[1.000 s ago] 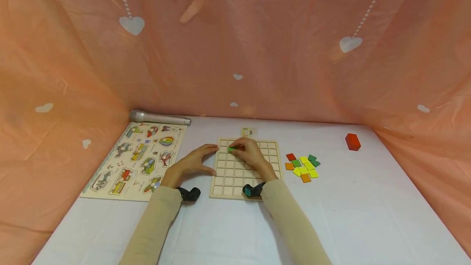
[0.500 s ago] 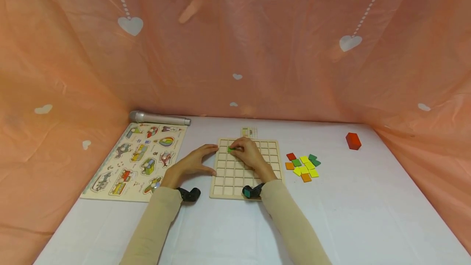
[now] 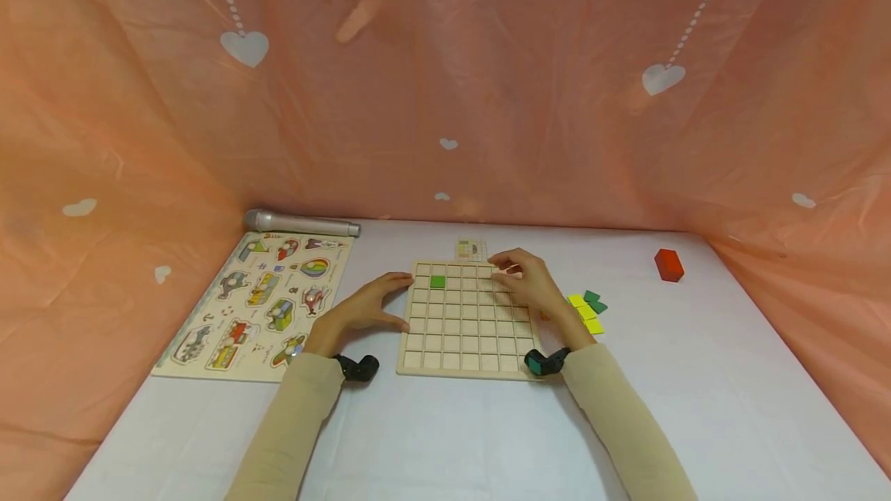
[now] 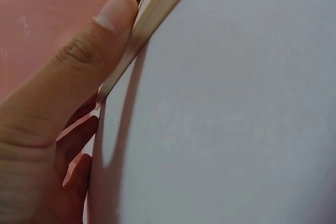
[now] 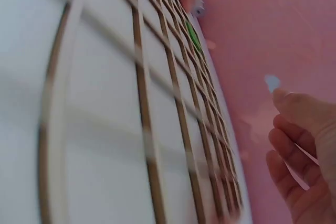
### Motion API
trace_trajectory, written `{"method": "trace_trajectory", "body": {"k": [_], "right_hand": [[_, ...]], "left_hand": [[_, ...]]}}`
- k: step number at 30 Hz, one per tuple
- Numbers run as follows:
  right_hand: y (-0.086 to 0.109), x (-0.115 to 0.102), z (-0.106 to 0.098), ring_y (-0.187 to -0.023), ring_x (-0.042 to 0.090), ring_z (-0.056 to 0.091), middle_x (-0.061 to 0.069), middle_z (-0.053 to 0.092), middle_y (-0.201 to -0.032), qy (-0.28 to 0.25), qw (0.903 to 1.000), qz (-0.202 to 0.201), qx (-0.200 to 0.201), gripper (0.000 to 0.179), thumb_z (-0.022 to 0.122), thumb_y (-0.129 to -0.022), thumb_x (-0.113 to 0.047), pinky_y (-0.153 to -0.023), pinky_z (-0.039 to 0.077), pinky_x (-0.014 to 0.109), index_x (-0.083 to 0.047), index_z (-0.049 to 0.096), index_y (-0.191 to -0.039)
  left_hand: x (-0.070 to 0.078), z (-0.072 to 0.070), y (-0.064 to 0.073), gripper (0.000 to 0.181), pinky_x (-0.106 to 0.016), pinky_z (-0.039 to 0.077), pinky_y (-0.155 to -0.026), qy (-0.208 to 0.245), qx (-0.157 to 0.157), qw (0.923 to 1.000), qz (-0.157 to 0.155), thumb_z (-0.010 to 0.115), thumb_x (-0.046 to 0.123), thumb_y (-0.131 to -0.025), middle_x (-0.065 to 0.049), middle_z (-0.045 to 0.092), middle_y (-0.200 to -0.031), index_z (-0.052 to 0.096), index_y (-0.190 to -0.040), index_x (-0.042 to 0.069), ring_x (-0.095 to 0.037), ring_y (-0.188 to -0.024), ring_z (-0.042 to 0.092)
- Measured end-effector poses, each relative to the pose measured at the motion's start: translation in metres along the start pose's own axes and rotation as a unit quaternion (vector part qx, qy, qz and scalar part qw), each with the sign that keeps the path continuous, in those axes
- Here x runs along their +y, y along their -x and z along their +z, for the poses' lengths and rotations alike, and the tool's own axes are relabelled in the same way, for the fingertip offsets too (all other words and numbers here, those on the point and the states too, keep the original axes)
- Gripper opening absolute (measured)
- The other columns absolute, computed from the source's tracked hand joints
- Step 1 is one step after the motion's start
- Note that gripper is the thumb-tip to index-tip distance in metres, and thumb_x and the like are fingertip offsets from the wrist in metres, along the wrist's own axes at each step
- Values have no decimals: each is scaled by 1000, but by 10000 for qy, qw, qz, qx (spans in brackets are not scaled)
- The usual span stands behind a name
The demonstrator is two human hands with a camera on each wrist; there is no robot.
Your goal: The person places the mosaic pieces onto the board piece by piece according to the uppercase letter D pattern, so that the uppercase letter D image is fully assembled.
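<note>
One green tile (image 3: pixel 437 281) sits in my wooden grid board (image 3: pixel 452 326), second row from the far edge, second column from the left. Taking the board as a clock with twelve at its far edge, the tile lies between ten and eleven. From my right wrist it is only a thin green sliver, so I can't tell whether it lies flush.

My left hand (image 3: pixel 365 305) is at nine o'clock, fingers and thumb spread along the board's side. The left wrist view shows my thumb against the wooden edge; my other fingertips are partly out of sight behind it.

My right hand (image 3: pixel 532 284) is at two o'clock by the board's right edge, fingers loosely bent and gripping nothing. Blur at the bottom of its wrist view hides detail, and I can't tell whether any fingertip touches wood.

At three o'clock my right wrist partly covers the loose tiles: yellow tiles (image 3: pixel 588 318) and dark green tiles (image 3: pixel 599 307) show, with just a scrap of orange tile (image 3: pixel 545 316). The black wrist camera (image 3: pixel 546 362) there blocks some of the board's edge near four o'clock.

At twelve is a small printed card (image 3: pixel 471 251), too tiny to read. Farther out, a picture puzzle (image 3: pixel 263 366) lies at nine, partly behind my left forearm, a silver microphone (image 3: pixel 306 224) at ten, and a red block (image 3: pixel 669 265) between two and three.
</note>
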State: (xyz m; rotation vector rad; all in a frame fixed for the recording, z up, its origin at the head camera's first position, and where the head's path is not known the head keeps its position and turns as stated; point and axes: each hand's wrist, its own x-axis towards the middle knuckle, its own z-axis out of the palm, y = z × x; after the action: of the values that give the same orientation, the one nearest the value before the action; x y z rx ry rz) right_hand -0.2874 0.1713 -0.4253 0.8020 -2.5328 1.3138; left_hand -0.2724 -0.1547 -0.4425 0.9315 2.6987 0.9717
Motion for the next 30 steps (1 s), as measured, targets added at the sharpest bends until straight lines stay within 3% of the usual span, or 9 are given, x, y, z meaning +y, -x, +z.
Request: {"method": "trace_trajectory", "body": {"k": [6, 13, 17, 22, 30], "right_hand": [[35, 15, -43, -93, 29, 59, 14, 64, -103, 152, 9997, 182, -53, 20, 68, -84, -5, -84, 52, 45, -1, 67, -103], [66, 28, -80, -86, 22, 57, 8, 65, -98, 510, 9892, 1272, -515, 13, 67, -85, -8, -76, 51, 22, -5, 68, -98], [74, 35, -86, -88, 20, 55, 6, 64, -102, 624, 9812, 1670, -739, 16, 68, -85, -10, -81, 50, 25, -9, 69, -101], [78, 41, -83, -92, 22, 56, 7, 64, -105, 653, 9837, 1490, -766, 17, 69, -84, -10, -86, 48, 38, -10, 70, -101], [73, 39, -79, -90, 21, 52, 5, 62, -104, 785, 9845, 1339, -822, 16, 69, -83, -8, -81, 48, 35, -10, 70, -99]], "left_hand": [[0, 0, 0, 88, -46, 24, -113, -37, -15, 10000, -26, 83, 28, -68, -19, 37, -143, 40, -138, -3, -36, -134, 30], [1, -1, -1, 88, -46, 23, -113, 16, -6, 10000, -11, 83, 28, -68, -20, 36, -144, 40, -138, -4, -36, -135, 30], [0, -1, 0, 88, -46, 23, -113, 49, -12, 10000, -21, 83, 28, -68, -19, 36, -144, 40, -138, -4, -35, -135, 29], [-3, 0, 0, 88, -46, 24, -113, -10, -18, 10000, 2, 83, 28, -69, -19, 36, -144, 39, -138, -3, -36, -135, 29], [1, -1, -1, 89, -47, 24, -113, -10, -55, 10000, -55, 83, 29, -68, -19, 36, -144, 39, -139, -3, -36, -135, 30]]}}
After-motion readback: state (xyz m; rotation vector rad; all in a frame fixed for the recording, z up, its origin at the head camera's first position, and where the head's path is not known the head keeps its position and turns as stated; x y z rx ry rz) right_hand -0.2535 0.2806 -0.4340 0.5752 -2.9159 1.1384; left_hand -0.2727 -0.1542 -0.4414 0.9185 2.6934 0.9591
